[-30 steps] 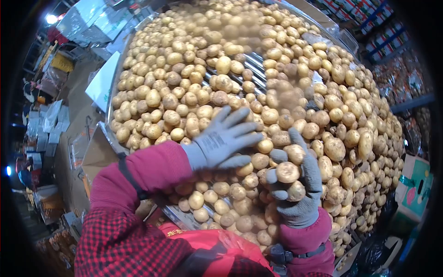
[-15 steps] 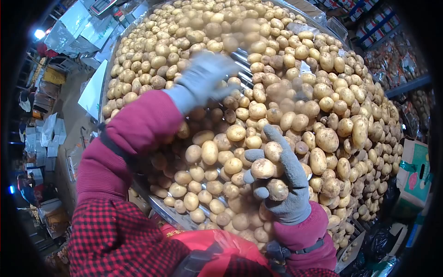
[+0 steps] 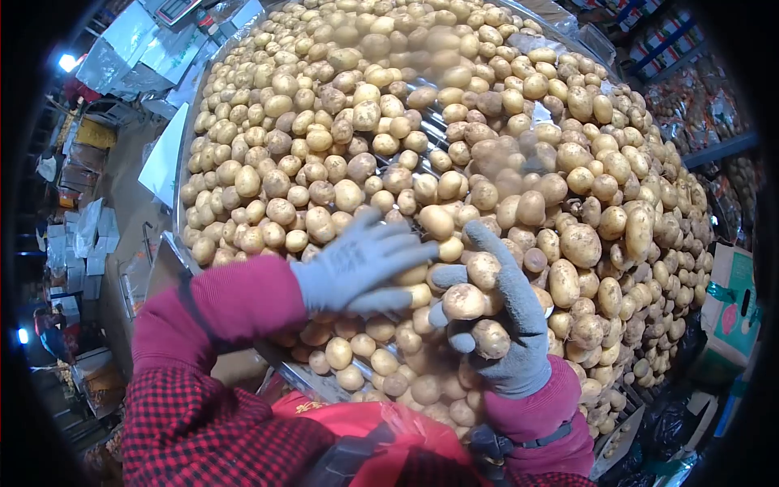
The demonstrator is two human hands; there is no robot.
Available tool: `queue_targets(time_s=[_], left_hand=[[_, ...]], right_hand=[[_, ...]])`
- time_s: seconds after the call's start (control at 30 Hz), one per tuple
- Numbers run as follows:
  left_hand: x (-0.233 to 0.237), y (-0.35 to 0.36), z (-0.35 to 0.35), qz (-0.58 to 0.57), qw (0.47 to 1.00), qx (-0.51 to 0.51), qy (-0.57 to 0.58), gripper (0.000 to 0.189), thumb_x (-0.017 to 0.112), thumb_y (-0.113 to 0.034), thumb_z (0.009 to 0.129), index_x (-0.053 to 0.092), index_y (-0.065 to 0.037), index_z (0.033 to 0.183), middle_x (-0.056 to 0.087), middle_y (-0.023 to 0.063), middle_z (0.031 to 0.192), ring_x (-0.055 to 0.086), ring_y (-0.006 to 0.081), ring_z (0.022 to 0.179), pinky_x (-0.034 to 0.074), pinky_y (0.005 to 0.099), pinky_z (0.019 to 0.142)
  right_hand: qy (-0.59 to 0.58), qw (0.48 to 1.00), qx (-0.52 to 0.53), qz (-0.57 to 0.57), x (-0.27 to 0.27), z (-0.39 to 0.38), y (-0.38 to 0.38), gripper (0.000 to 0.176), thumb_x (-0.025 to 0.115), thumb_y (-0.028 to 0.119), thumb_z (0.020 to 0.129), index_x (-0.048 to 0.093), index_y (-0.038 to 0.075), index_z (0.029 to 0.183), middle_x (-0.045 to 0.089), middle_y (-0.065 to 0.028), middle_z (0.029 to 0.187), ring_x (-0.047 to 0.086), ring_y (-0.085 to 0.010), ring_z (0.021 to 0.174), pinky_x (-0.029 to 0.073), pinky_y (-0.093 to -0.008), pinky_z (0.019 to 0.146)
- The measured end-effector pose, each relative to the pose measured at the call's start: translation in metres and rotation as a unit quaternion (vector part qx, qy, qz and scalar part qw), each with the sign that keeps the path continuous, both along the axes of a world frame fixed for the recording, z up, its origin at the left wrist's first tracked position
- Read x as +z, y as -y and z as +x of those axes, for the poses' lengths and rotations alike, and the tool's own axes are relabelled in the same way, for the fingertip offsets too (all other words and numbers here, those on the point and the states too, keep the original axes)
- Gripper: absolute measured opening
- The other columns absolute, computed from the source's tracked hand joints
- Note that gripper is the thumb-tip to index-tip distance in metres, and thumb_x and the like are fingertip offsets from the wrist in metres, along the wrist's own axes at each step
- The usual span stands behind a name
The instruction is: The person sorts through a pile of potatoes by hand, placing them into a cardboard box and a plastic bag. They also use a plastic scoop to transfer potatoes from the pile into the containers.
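Note:
A wide heap of yellow-brown potatoes [image 3: 349, 195] covers the metal table in front of me. My left hand [image 3: 361, 266], in a grey glove, lies palm down over potatoes near the heap's front, its fingers stretched out to the right. Just to its right, my right hand [image 3: 519, 329], also gloved in grey, is turned palm up with fingers curled around three potatoes [image 3: 463, 301]. The left fingertips come close to the right hand's fingers. Whether the left hand touches a potato underneath cannot be made out.
Metal slats [image 3: 434, 134] show through a gap in the heap. On the right stands a green and brown cardboard box [image 3: 730, 300] beside black plastic bags [image 3: 665, 422]. White boxes [image 3: 130, 45] and a scale [image 3: 174, 10] are at upper left. Bagged goods fill shelves [image 3: 706, 114] at far right.
My left hand has come down and toward me from the upper part of the heap, with potatoes shifted around its path. My right hand stays nearly in place, holding the same potatoes.

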State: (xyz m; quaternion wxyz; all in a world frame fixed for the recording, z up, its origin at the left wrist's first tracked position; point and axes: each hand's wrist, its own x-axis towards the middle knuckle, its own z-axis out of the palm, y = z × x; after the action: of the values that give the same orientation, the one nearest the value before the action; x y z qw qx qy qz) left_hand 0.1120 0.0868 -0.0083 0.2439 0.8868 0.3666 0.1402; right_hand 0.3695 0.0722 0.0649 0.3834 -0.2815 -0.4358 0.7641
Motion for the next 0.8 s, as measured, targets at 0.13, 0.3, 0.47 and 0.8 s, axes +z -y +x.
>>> queue_targets(time_s=[0.13, 0.3, 0.47, 0.8], left_hand=[[0.015, 0.022, 0.002, 0.115, 0.993, 0.009, 0.023, 0.056, 0.057, -0.043, 0.099, 0.055, -0.009, 0.144, 0.062, 0.0160, 0.125, 0.058, 0.0344, 0.117, 0.041, 0.0538, 0.101], [0.018, -0.038, -0.022, 0.146, 0.984, 0.093, 0.040, 0.059, 0.069, -0.010, 0.078, 0.059, -0.007, 0.136, 0.069, 0.0121, 0.108, 0.065, 0.0339, 0.094, 0.050, 0.0447, 0.080], [-0.014, -0.117, -0.036, 0.126, 0.977, 0.062, -0.161, 0.059, 0.061, -0.004, 0.085, 0.058, -0.021, 0.141, 0.066, 0.0110, 0.121, 0.067, 0.0340, 0.101, 0.055, 0.0456, 0.085], [-0.024, -0.175, -0.062, 0.100, 0.932, 0.335, -0.095, 0.045, 0.067, -0.014, 0.091, 0.062, -0.018, 0.136, 0.069, 0.0120, 0.122, 0.068, 0.0337, 0.108, 0.055, 0.0421, 0.092]], right_hand=[[0.016, 0.997, -0.008, 0.070, -0.009, 0.003, 0.003, 0.061, 0.063, 0.031, 0.105, 0.039, 0.011, 0.157, 0.052, -0.0268, 0.146, 0.070, -0.0247, 0.107, 0.061, -0.0341, 0.086], [-0.027, 1.000, 0.007, 0.008, -0.002, 0.000, 0.003, 0.063, 0.057, 0.027, 0.107, 0.031, 0.001, 0.159, 0.062, -0.0208, 0.134, 0.070, -0.0222, 0.103, 0.058, -0.0271, 0.080], [-0.035, 0.999, 0.009, -0.022, 0.004, 0.000, 0.001, 0.061, 0.050, 0.025, 0.110, 0.028, -0.003, 0.159, 0.065, -0.0197, 0.130, 0.070, -0.0218, 0.100, 0.058, -0.0293, 0.081], [-0.031, 0.998, 0.005, -0.059, 0.011, 0.001, -0.001, 0.061, 0.044, 0.027, 0.111, 0.023, -0.002, 0.161, 0.066, -0.0182, 0.129, 0.069, -0.0204, 0.098, 0.057, -0.0280, 0.076]])
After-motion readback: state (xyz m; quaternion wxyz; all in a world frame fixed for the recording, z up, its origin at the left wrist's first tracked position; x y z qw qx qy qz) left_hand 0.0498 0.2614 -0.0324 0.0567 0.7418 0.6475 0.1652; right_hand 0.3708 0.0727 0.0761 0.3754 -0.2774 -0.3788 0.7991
